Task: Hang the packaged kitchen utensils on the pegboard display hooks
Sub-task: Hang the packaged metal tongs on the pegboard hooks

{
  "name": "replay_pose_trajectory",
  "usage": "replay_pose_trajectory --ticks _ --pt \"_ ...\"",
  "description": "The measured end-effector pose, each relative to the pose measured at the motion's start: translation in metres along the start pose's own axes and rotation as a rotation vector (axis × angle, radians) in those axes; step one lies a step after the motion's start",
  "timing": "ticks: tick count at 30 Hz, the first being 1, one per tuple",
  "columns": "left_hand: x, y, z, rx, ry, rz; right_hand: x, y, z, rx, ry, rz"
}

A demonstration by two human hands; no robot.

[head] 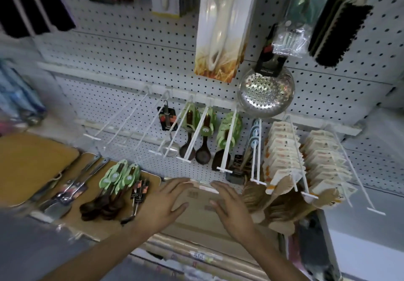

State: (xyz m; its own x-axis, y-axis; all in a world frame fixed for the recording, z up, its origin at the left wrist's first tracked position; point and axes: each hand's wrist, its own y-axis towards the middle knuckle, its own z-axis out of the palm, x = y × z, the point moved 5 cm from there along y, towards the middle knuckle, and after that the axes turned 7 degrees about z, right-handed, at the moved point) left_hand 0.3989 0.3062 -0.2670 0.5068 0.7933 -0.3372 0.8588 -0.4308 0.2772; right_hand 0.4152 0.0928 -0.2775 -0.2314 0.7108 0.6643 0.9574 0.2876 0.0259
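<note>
Hands: left hand (pixel 162 204) and right hand (pixel 229 206) lie flat, side by side, on a cardboard box (pixel 196 217)
Left of the hands: wooden spoons (pixel 107 195) lie on a board (pixel 150 180); metal spatulas (pixel 72 191) further left
Behind the hands: pegboard (pixel 122 46); hooks (pixel 192 140) carry hung spoons (pixel 202 136)
Right of the hands: carded packs (pixel 282 156) hang on hooks; skimmer (pixel 265 93) above
</note>
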Motion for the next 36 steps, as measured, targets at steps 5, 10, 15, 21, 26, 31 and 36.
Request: replay_pose_trajectory --ticks 5,10,15,21,26,31,36 --pt "0.019 -0.042 -0.061 -0.096 0.085 -0.009 0.057 0.009 0.017 0.027 -0.206 -0.247" --pt "0.037 -0.094 -0.107 -0.153 0.079 -0.055 0.126 0.013 0.041 0.022 -0.215 -0.400" --pt "0.075 -0.158 -0.143 -0.186 0.120 -0.088 0.197 0.012 0.085 0.009 -0.190 -0.483" --pt "0.132 -0.249 -0.186 -0.228 0.110 -0.157 0.280 -0.003 0.161 0.060 -0.148 -0.514" --pt "0.176 -0.321 -0.218 -0.219 0.083 -0.201 0.340 -0.015 0.223 0.100 -0.153 -0.496" --pt "0.221 -0.375 -0.231 -0.208 0.028 -0.275 0.380 -0.012 0.277 0.204 -0.177 -0.494" --pt "0.273 -0.395 -0.226 -0.181 -0.030 -0.346 0.390 0.013 0.329 0.298 -0.145 -0.450"
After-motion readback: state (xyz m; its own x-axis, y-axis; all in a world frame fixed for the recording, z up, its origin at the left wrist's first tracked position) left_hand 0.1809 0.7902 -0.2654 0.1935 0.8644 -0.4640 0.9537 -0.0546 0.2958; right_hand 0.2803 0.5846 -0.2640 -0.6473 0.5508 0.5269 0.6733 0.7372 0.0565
